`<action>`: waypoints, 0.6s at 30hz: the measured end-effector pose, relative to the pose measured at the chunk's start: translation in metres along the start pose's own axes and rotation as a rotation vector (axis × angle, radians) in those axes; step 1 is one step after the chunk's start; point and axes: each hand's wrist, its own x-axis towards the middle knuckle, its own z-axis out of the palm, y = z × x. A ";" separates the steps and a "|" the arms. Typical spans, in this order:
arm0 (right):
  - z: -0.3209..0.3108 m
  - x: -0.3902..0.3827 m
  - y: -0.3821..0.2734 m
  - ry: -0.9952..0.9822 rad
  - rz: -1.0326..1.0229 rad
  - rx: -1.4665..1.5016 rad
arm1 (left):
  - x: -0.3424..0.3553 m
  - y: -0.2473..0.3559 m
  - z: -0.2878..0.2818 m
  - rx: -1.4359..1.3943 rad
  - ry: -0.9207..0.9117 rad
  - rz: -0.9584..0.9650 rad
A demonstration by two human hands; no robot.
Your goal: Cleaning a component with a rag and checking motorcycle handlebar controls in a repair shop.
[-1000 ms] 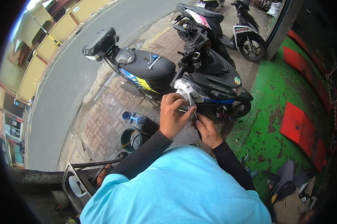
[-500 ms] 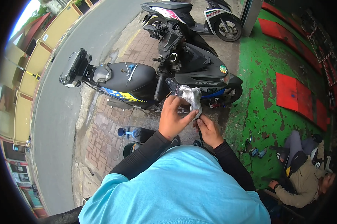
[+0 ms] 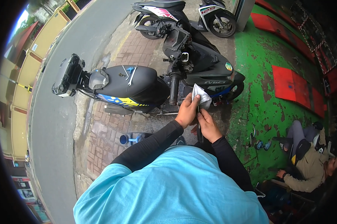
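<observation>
One grey asphalt road curves down the left of my head view. Next to it stands a black scooter with blue-and-yellow side panels, a black top case behind its black padded seat. On that seat I see a silver metal spanner beside a blue-handled tool. Below the scooter a dark blue container lies on the paving, partly covered by my wearer's black left sleeve.

At the middle, the left hand has its thumb and fingers together, clamped on a crumpled whitish-grey cloth, which sticks up just in front of the scooter's side. A slim dark rod-like thing runs down from under the cloth; I cannot tell its kind. Just right of it, the right hand is closed around it, thumb on top, below the left hand.

Beyond, at the top, a white, pink and black scooter is parked. Rightward I get worn green-painted floor, flat red panels, and a person in a tan top at the lower right.
</observation>
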 end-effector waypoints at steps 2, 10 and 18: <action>-0.012 0.027 0.046 0.130 -0.098 -0.216 | 0.006 -0.014 0.009 0.008 0.035 -0.079; 0.014 0.066 -0.018 0.053 0.187 0.191 | 0.025 -0.037 -0.033 -0.280 0.014 -0.258; 0.020 0.096 -0.034 -0.002 0.164 0.190 | 0.016 -0.039 -0.050 -0.290 -0.033 -0.133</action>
